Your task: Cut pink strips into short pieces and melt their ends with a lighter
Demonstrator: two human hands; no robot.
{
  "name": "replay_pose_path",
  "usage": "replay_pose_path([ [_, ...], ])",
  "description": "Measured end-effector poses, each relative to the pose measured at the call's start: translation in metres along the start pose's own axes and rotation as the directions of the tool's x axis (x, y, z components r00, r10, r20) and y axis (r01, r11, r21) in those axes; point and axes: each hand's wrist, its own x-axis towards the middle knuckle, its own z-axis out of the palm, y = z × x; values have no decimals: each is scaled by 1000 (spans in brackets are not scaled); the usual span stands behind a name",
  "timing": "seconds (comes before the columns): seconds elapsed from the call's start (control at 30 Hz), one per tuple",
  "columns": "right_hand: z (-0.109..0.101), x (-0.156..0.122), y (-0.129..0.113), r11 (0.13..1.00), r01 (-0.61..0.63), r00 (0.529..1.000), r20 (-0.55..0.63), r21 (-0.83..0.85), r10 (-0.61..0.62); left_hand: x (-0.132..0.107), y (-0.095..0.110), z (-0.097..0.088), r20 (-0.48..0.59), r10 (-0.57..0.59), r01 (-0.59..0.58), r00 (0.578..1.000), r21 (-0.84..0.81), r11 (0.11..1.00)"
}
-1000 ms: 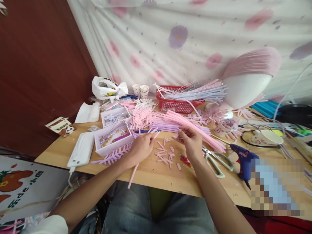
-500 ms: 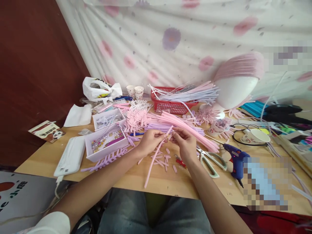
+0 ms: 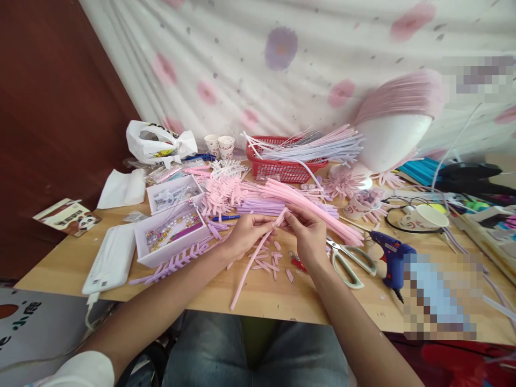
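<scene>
A long pink pipe cleaner (image 3: 246, 274) slants from between my hands down toward the table's front edge. My left hand (image 3: 249, 234) is closed, pinching it near its upper end between thumb and fingers. My right hand (image 3: 307, 232) is closed too, its thumb and fingertips at the top tip of the same pipe cleaner. Whether a short piece is also between the right fingertips is hidden. Below the hands lie several short pink pipe cleaner pieces (image 3: 266, 265). A small red-handled tool (image 3: 297, 263) lies partly behind my right hand.
Scissors (image 3: 350, 263) and a blue glue gun (image 3: 391, 258) lie at right. Behind the hands are pink pipe cleaner bundles (image 3: 310, 207) and a red basket (image 3: 278, 171). White boxes of beads (image 3: 155, 258) and a power bank (image 3: 110, 260) sit left. A white head form (image 3: 393, 140) stands at back right.
My right fingertips have come closer to my left hand and onto the upper end of the pipe cleaner. Its free lower end has swung slightly left. The camera view has shifted a little.
</scene>
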Motion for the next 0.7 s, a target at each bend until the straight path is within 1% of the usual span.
replay_pose_path([
  [0.27,0,0,2,1000,9,1000,29,-19,-9,0,-1,0,15,-12,12,1000,-1,1000],
  [0.4,1,0,1,1000,8,999,42,-28,-7,2,-1,0,3,-22,22,1000,3,1000],
  [0.53,-1,1,-1,999,14,1000,4,-37,-14,3,0,-1,-5,-8,8,1000,23,1000],
  [0.57,-3,1,-2,998,15,1000,-4,-63,-15,4,0,-3,-11,4,-4,1000,35,999],
  [0.6,-4,2,-2,993,9,1000,13,-116,-7,4,1,-4,-18,18,-17,1000,50,999],
  [0.63,-6,2,-3,980,-2,998,64,-198,15,5,2,-6,-20,28,-27,999,64,998],
  [0.7,-9,3,-5,914,8,977,198,-405,78,6,3,-9,-1,39,-38,999,94,995],
])
